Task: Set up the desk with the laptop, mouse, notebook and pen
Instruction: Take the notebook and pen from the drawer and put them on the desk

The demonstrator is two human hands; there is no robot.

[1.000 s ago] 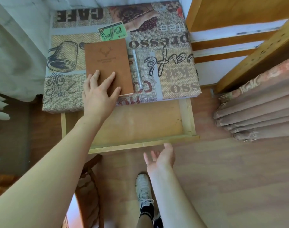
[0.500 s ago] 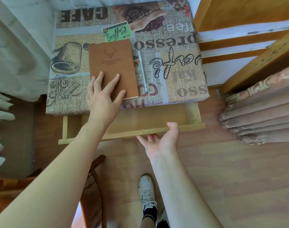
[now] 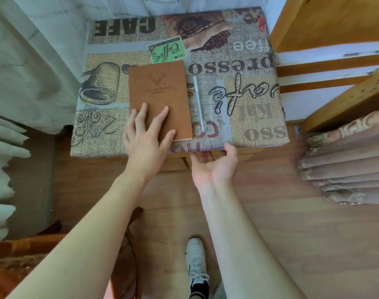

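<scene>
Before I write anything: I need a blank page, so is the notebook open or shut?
Shut. The notebook lies flat with its brown cover up, no pages spread; the left hand rests on it.

the desk's printed tablecloth (image 3: 244, 108) reads, upside down to the wearer, "cafe" in big dark letters, "coffee" on a green stamp motif (image 3: 167, 50), and cut-off pieces "resso" and "oss". the notebook (image 3: 159, 100) cover's small embossed line cannot be read.

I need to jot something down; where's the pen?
The pen lies on the desk, just right of the brown notebook, apart from both hands.
</scene>
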